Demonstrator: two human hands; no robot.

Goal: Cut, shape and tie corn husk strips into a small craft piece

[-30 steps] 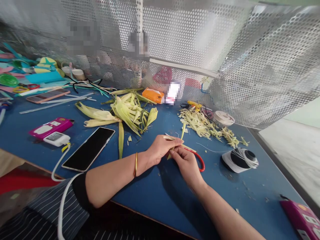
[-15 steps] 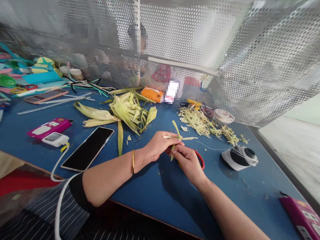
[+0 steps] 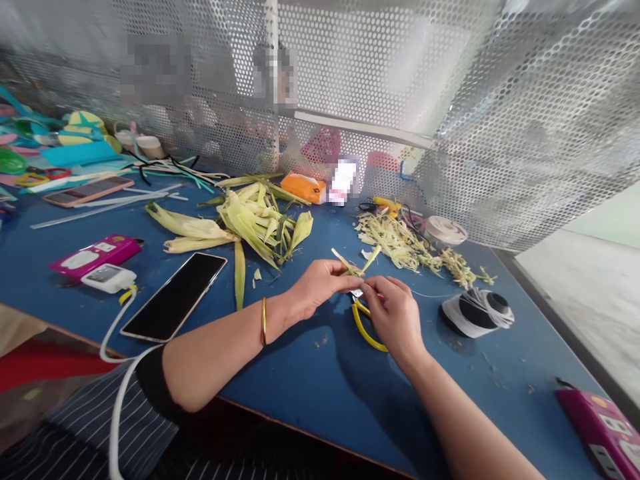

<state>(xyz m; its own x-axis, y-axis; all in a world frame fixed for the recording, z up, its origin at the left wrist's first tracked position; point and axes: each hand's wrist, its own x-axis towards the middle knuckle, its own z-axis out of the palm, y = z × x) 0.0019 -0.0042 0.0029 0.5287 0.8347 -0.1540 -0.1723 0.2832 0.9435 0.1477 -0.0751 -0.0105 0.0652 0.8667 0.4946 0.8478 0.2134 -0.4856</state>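
My left hand (image 3: 317,287) pinches a small bundle of pale green leaf strips (image 3: 354,265) above the blue table (image 3: 310,380). My right hand (image 3: 395,319) meets it from the right, its fingers pressed together on the strips. A pair of scissors (image 3: 364,327) with a yellow handle loop lies or hangs just under my right hand; whether the hand holds it I cannot tell. A gold bangle (image 3: 263,321) sits on my left wrist.
A heap of green husk leaves (image 3: 250,223) lies behind my left hand, shredded trimmings (image 3: 410,250) to the right. A thread spool (image 3: 477,310), black phone (image 3: 175,297), pink devices (image 3: 95,252) (image 3: 600,427), white charger (image 3: 107,277), orange box (image 3: 304,189) and perforated metal screen (image 3: 450,120) surround the work area.
Both hands rose slightly and shifted right. The leaf strips turned in my fingers. The red scissor loop beside my right hand is hidden; a yellow loop shows below it.
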